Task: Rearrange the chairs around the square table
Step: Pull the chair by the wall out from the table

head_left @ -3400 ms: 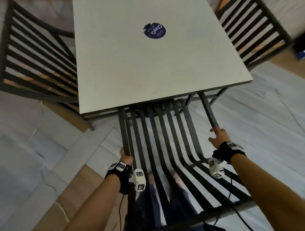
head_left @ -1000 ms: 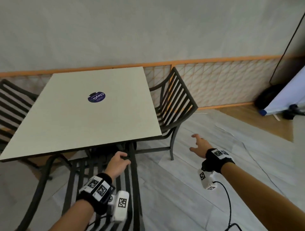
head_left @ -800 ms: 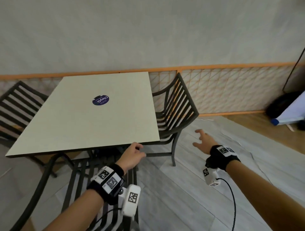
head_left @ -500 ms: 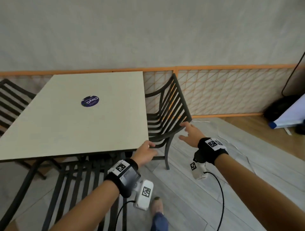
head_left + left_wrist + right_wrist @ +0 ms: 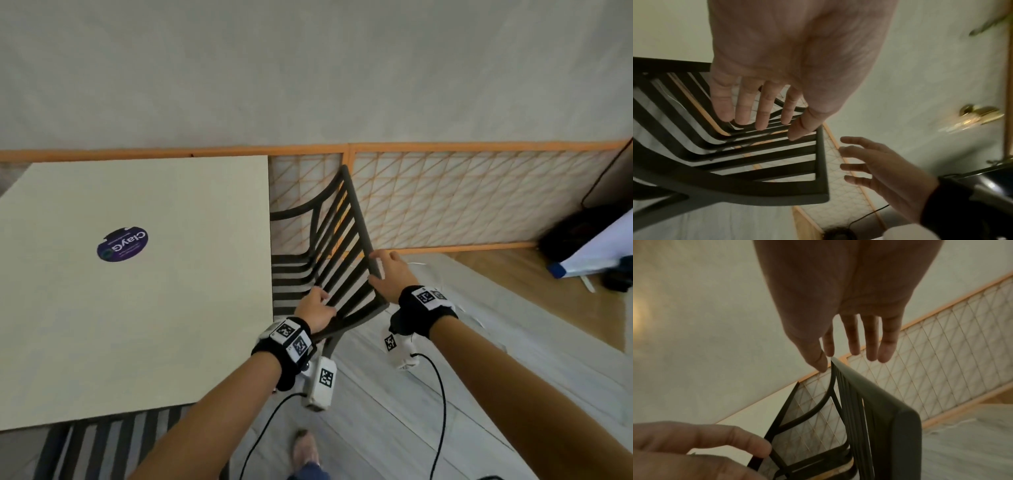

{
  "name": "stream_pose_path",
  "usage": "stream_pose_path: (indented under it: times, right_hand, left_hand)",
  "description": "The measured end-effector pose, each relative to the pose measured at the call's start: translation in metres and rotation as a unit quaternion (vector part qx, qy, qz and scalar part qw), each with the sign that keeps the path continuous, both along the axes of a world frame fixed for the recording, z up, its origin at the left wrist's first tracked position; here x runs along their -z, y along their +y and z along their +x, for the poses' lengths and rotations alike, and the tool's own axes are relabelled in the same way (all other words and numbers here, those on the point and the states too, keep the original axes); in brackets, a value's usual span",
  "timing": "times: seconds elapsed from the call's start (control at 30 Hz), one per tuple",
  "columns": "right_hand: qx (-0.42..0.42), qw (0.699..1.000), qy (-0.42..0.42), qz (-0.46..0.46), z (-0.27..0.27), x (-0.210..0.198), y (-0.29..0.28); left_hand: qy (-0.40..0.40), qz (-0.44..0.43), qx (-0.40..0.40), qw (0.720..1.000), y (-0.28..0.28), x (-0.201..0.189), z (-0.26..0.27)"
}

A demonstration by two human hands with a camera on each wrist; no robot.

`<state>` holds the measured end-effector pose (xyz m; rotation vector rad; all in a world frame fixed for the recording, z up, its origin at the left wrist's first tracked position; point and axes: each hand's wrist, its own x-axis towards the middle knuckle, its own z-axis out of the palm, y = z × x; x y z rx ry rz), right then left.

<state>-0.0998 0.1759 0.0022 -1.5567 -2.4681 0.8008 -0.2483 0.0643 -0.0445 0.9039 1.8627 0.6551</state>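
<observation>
A slatted dark chair (image 5: 329,260) stands at the right edge of the square desk (image 5: 144,308), its seat partly under the top and its back's top rail running away from the viewer. The right hand (image 5: 388,274), fingers straight and apart, reaches that rail. The left hand (image 5: 313,310), also uncurled, lies on the nearer slats, so both sit at the backrest.

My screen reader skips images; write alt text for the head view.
Both hands, left hand and right hand, reach the slatted back of a dark metal chair beside a square cream table; an orange lattice fence stands behind.
</observation>
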Motion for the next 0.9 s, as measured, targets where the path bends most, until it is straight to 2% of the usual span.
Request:
stream_pose_path:
  times: [0.1,0.23,0.4,0.53,0.8,0.9]
  right_hand:
    - [0.056,0.998,-0.006,0.006,-0.009,0.026,0.007]
    - [0.076,0.997,0.015,-0.022,-0.021,0.060,0.018]
    - [0.084,0.995,0.041,-0.024,-0.028,0.084,0.034]
    - [0.084,0.994,0.062,-0.026,-0.027,0.090,0.036]
    - [0.084,0.991,0.083,-0.056,-0.027,0.098,0.051]
    - [0.064,0.995,0.064,-0.029,-0.033,0.097,0.068]
  left_hand:
    - [0.057,-0.033,0.040,0.997,0.013,0.027,-0.001]
    - [0.069,-0.059,0.140,0.986,0.021,0.065,0.011]
    - [0.076,-0.094,0.167,0.979,0.038,0.107,0.016]
    - [0.086,-0.135,0.229,0.960,0.051,0.113,0.016]
    - [0.070,-0.134,0.202,0.968,0.068,0.136,0.018]
    - [0.061,-0.142,0.203,0.967,0.084,0.136,0.011]
